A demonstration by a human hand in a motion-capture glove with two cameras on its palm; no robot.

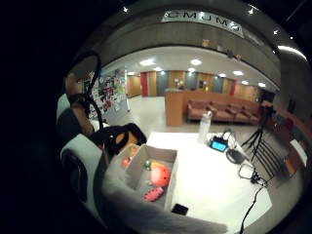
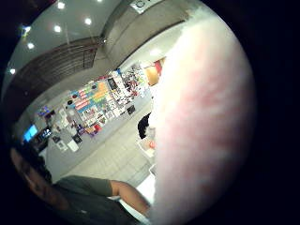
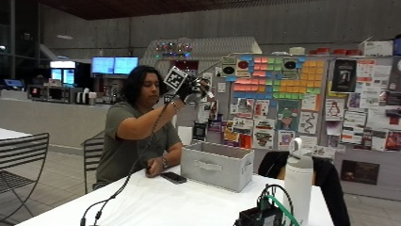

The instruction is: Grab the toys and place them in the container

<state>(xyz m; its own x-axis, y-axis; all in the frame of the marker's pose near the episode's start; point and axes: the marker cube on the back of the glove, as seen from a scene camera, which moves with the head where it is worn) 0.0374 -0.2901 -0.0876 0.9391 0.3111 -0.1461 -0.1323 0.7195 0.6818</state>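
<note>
In the outside view my gloved right hand (image 3: 190, 89) is raised to head height, above and a little behind the grey fabric container (image 3: 216, 165) on the white table. Its fingers grip a pale fluffy plush toy (image 3: 200, 95). That plush toy (image 2: 201, 126) fills much of the thumb side palm view, and its fur (image 1: 146, 209) crosses the little finger side palm view. Far below the palm the container (image 1: 171, 187) stands open, holding an orange-red toy (image 1: 160, 176), a pink toy (image 1: 153, 194) and a small green one (image 1: 147, 165).
A black phone (image 3: 173, 177) lies beside the container, with the person's bare left hand (image 3: 153, 170) next to it. A white bottle (image 3: 298, 176) and a cabled device (image 3: 263, 214) stand at the table's near end. A chair draped in a black jacket (image 3: 325, 181) sits behind.
</note>
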